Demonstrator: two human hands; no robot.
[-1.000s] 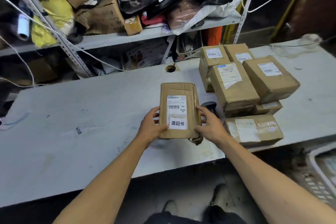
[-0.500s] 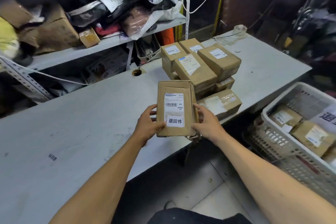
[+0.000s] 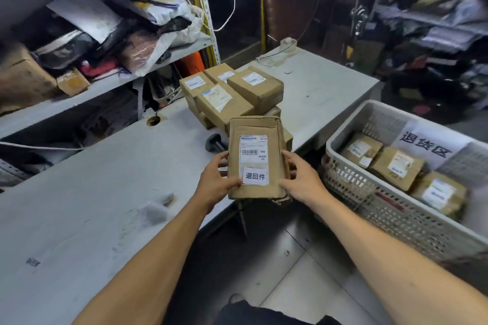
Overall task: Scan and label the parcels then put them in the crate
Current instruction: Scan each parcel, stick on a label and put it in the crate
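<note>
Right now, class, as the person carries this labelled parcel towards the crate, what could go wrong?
1. The flat brown cardboard parcel, held only at its edges by the left hand and right hand, could slip.
2. The white plastic crate already holds three parcels, so it may land crooked.

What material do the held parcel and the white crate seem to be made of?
Held parcel: brown cardboard or kraft paper, matte, with creased edges and white paper labels. White crate: probably moulded plastic, judging by its perforated lattice walls and thick smooth rim.
</note>
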